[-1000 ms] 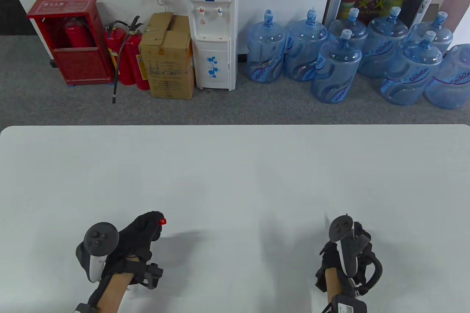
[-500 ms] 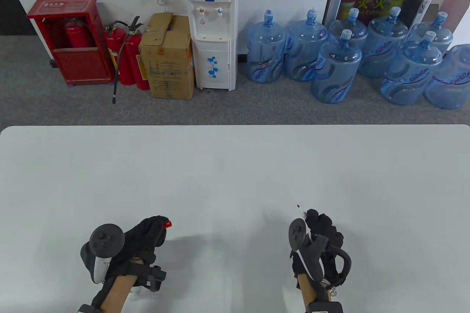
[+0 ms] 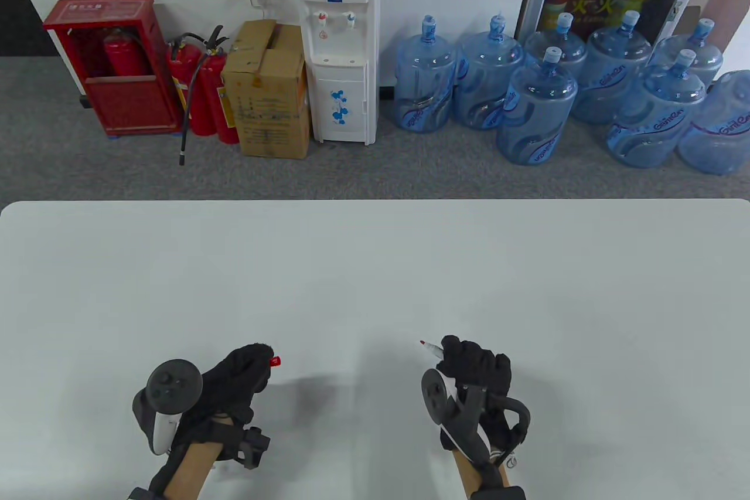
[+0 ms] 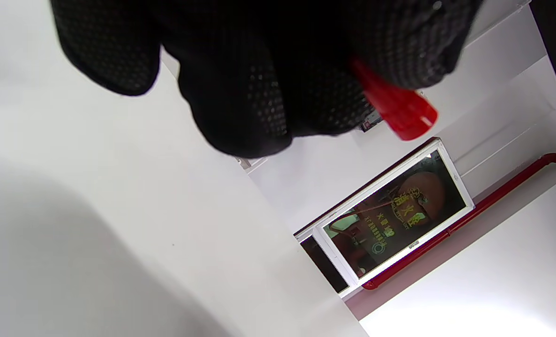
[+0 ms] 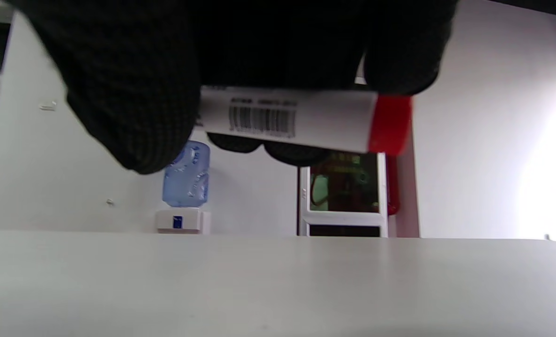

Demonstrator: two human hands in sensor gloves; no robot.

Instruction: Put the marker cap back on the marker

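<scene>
My left hand [image 3: 243, 374] grips the red marker cap [image 3: 274, 360]; only its end pokes out to the right of my fingers. In the left wrist view the cap [image 4: 395, 108] sticks out from under the gloved fingers [image 4: 240, 89]. My right hand [image 3: 474, 368] holds the white marker [image 3: 432, 349], its red tip pointing up-left toward the cap, a gap apart. In the right wrist view the marker [image 5: 296, 119] shows a barcode and a red end band, above the table.
The white table [image 3: 375, 271] stretches out beyond both hands. Behind its far edge stand water bottles [image 3: 536, 107], a water dispenser [image 3: 338, 43], a cardboard box [image 3: 268, 89] and fire extinguishers [image 3: 202, 87].
My right hand has moved left toward my left hand and turned, so the marker's tip now shows. My left hand has shifted slightly right with the cap.
</scene>
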